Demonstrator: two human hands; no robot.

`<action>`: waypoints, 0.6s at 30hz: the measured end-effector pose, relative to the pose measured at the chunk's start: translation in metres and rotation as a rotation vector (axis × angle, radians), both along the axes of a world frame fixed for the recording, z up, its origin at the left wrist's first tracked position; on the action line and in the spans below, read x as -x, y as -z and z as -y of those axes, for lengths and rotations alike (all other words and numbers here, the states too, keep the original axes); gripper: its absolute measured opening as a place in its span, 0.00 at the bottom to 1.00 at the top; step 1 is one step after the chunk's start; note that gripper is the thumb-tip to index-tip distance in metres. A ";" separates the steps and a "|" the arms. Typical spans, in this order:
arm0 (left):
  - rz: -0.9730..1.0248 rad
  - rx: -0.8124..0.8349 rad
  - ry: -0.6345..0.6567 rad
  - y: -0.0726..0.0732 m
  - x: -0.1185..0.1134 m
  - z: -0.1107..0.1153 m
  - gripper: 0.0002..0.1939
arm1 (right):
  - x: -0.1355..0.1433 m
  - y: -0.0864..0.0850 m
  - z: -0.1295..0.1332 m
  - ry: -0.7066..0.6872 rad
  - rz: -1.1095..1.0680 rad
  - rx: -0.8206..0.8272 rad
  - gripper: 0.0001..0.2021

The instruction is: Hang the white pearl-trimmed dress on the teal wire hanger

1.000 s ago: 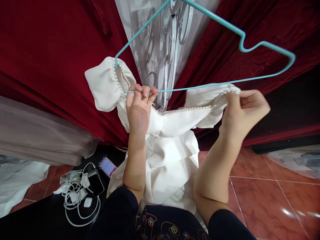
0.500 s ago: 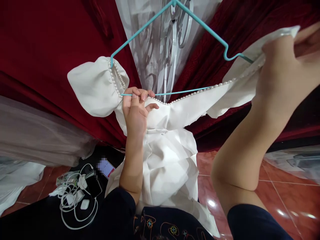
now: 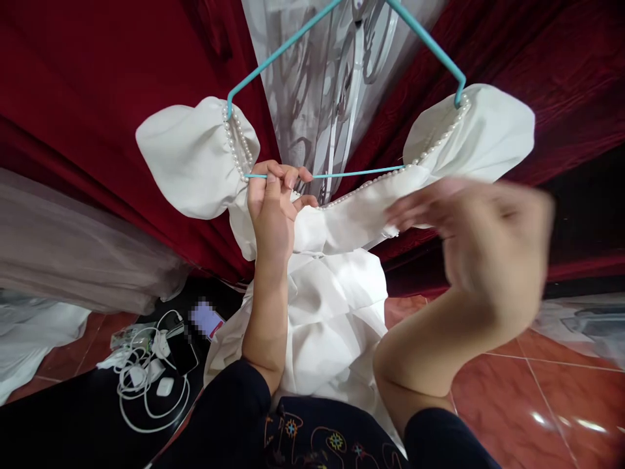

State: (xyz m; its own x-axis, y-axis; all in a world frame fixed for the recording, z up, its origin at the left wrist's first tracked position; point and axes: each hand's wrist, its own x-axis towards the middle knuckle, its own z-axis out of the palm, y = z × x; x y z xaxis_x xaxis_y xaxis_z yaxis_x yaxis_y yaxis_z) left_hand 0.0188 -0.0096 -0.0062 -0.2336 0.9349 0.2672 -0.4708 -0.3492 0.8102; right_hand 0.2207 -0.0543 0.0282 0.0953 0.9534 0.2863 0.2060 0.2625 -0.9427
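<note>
A white dress (image 3: 336,306) with puffed sleeves and pearl trim hangs on a light-blue hanger (image 3: 283,57). Both pearl-edged sleeve openings sit over the hanger's ends. My left hand (image 3: 276,208) is closed round the hanger's lower bar, near the left sleeve. In front of the right sleeve (image 3: 502,130) is my right hand (image 3: 488,241), blurred by motion, its fingers pointing left toward the bodice. Whether those fingers touch the fabric cannot be made out.
Dark red curtains (image 3: 122,78) and sheer white fabric (image 3: 297,85) hang behind. At the lower left, a black surface (image 3: 63,423) holds tangled white cables (image 3: 129,384), a white case (image 3: 165,387) and phones (image 3: 183,352). Red floor tiles (image 3: 508,391) lie at the right.
My right hand has let go of the right sleeve and moved left and down. That sleeve, stretched out to the right before, now hangs on the hanger's right end. My left hand keeps its hold.
</note>
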 end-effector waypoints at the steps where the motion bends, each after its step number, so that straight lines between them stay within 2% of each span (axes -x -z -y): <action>1: -0.007 -0.007 0.001 0.001 0.000 -0.001 0.09 | 0.007 0.010 0.005 -0.129 -0.010 0.125 0.17; 3: 0.001 -0.043 0.020 0.003 0.001 -0.002 0.08 | 0.023 0.028 0.003 -0.185 -0.126 0.244 0.19; 4: 0.013 -0.067 0.034 0.003 0.001 -0.003 0.08 | 0.031 0.035 -0.003 -0.155 -0.209 0.247 0.21; 6: 0.039 -0.107 0.060 0.004 0.002 -0.004 0.07 | 0.047 0.043 -0.019 -0.039 -0.382 0.141 0.23; 8: 0.051 -0.120 0.068 0.004 0.002 -0.004 0.07 | 0.059 0.046 -0.033 -0.017 -0.504 0.033 0.21; 10: 0.042 -0.107 0.058 0.003 0.002 -0.004 0.07 | 0.065 0.046 -0.040 -0.057 -0.563 -0.023 0.19; 15: -0.011 -0.027 0.025 0.003 -0.002 0.001 0.09 | 0.071 0.050 -0.043 -0.122 -0.607 -0.058 0.18; 18: -0.001 -0.084 0.062 0.005 -0.005 0.007 0.09 | 0.073 0.057 -0.046 -0.197 -0.651 -0.074 0.16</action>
State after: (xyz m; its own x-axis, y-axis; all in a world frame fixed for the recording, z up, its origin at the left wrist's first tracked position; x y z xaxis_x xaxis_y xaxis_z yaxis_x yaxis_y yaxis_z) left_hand 0.0234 -0.0171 -0.0109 -0.1757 0.9219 0.3453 -0.4925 -0.3861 0.7800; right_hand 0.1477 -0.0084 -0.0284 0.0964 0.9507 0.2946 -0.4549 0.3054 -0.8365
